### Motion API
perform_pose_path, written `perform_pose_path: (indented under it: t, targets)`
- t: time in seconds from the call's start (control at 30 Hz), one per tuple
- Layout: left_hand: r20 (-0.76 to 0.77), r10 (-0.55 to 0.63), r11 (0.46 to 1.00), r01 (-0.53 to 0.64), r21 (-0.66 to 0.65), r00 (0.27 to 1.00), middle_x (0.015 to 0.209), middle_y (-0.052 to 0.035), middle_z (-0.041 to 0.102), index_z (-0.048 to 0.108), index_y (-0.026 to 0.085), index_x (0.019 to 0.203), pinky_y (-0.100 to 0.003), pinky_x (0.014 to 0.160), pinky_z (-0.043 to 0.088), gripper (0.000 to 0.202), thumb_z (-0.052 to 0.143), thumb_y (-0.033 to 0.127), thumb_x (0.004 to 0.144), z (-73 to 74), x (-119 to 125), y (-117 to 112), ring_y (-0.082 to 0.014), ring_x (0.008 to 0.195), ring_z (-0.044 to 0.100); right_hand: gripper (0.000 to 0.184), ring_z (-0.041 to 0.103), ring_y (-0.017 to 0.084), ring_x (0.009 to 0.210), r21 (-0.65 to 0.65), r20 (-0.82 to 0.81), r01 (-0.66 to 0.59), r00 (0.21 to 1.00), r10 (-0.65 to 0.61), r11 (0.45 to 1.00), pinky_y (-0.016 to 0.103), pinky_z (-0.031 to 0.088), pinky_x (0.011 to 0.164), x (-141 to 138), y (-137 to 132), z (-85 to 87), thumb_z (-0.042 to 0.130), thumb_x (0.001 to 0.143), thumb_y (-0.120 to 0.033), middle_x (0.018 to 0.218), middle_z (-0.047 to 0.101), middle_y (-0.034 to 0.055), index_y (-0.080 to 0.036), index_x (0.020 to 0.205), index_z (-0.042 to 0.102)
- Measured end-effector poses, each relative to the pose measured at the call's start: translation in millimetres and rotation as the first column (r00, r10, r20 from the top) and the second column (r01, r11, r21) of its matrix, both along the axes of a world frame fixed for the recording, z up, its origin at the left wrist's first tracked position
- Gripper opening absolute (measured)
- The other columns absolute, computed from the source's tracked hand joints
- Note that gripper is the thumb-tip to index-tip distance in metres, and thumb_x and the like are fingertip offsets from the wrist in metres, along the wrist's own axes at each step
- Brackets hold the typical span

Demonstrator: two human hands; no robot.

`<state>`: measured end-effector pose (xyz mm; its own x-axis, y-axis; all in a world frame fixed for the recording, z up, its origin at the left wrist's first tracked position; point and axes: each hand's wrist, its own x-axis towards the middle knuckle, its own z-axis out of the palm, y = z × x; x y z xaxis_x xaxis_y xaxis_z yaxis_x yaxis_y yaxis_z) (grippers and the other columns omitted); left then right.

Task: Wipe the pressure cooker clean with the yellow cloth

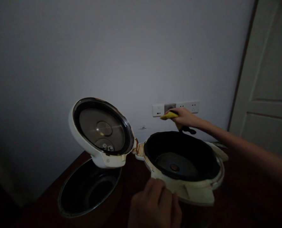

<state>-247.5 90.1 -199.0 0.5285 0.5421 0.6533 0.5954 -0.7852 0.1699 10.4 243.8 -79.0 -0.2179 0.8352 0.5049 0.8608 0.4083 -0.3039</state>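
Observation:
An open white rice cooker (152, 166) stands on a dark red table, its dark inside and round heating plate showing. Its hinged lid (88, 122) leans to the left, with the metal inner face toward me. My left hand (152, 204) has its fingers curled over the front edge of the cooker body. Above the cooker's far rim, my right hand (182, 117) is closed around a yellow and dark cloth (168, 116). One yellow end sticks out to the left and a dark end hangs below the hand.
The dark inner pot (66, 212) with a pale rim stands left of the cooker, partly under the lid. Behind, a strip of wall sockets (158, 110) is close to my right hand. A pale panelled door (262, 79) is at the right. The light is dim.

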Motion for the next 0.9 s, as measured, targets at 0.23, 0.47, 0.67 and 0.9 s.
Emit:
perform_pose_path:
  t: [0.23,0.47,0.67,0.9]
  targets:
    - [0.089,-0.042,0.634,0.095,-0.767,0.995,0.054,0.0039,0.055,0.051,0.020,0.079,-0.021,0.051,0.037,0.029,0.043,0.046,0.089,-13.4,-25.9,16.5,-0.0098,0.051,0.050,0.021,0.056,0.017,0.063,-0.396,-0.222,0.118,0.950,-0.220,0.911,0.028,0.044,0.059,97.3,43.4,-48.5,0.059,0.065,-0.021,0.074,0.066,0.0079,-0.010,0.080,0.067]
    - [0.380,0.175,0.375,0.295,-0.879,0.908,0.080,-0.0013,0.064,0.005,0.019,0.141,-0.022,0.050,0.041,0.081,0.044,0.061,0.084,-32.4,-20.7,29.7,-0.0121,0.057,0.060,0.038,0.058,0.016,0.068,-0.551,-0.425,-0.276,0.905,0.020,0.788,0.028,0.046,0.061,70.7,43.1,-75.4,0.060,0.077,-0.045,0.083,0.068,0.0070,-0.014,0.097,0.069]
    - [0.430,0.162,0.285,0.375,-0.882,0.888,0.089,-0.0053,0.064,-0.012,0.024,0.146,-0.020,0.041,0.039,0.093,0.045,0.062,0.084,-32.5,-9.4,28.9,-0.0112,0.052,0.062,0.048,0.057,0.016,0.070,-0.561,-0.410,-0.283,0.911,0.036,0.778,0.027,0.046,0.063,68.2,47.0,-80.6,0.065,0.072,-0.050,0.085,0.067,0.0081,-0.011,0.100,0.068]
    - [0.421,0.148,0.357,0.348,-0.867,0.895,0.084,0.0011,0.060,-0.014,0.026,0.145,-0.017,0.039,0.037,0.091,0.053,0.043,0.085,-43.3,-8.5,26.8,-0.0077,0.048,0.056,0.041,0.056,0.015,0.067,-0.555,-0.357,-0.213,0.934,0.001,0.804,0.028,0.045,0.064,69.4,47.5,-82.5,0.063,0.074,-0.048,0.081,0.066,0.0066,-0.012,0.093,0.067]
